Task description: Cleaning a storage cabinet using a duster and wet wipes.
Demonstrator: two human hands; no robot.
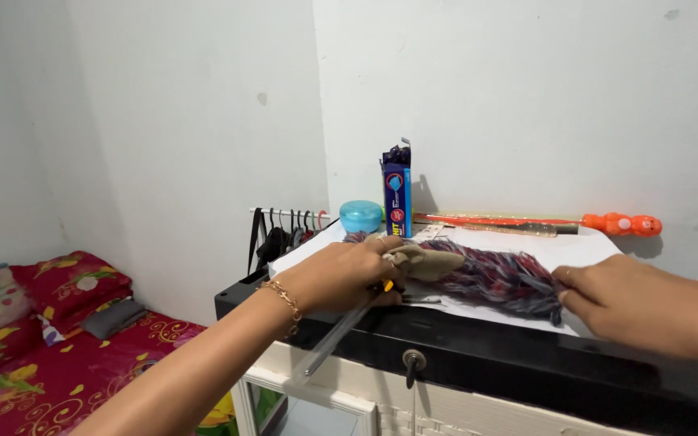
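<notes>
While only the head view is given, both hands are seen over a white sheet (575,246) laid on a black cabinet top (478,343). A bundle of red, grey and blue yarn (498,278), with a beige piece at its near end, is laid across the sheet. The left hand (341,274) is curled over the beige end, fingers closed narrowly around a slim grey rod (337,339) with a bit of yellow at the grip; the rod is angled down past the front edge of the top, likely so the bundle is pinned while the rod is steadied. The right hand (599,299) is set at the far end of the yarn, fingertips pressed or pinched on the strands; whether strands are actually gripped cannot be told.

At the wall, a blue round box (361,216), a tall blue pack (397,194) and a long orange toy stick (567,222) are kept back, so the middle of the sheet is left free. The front edge is close under both wrists, with a key (414,361) in the lock just below. A hanger rail (288,222) and a red bed (66,355) are seen to the left, well apart.
</notes>
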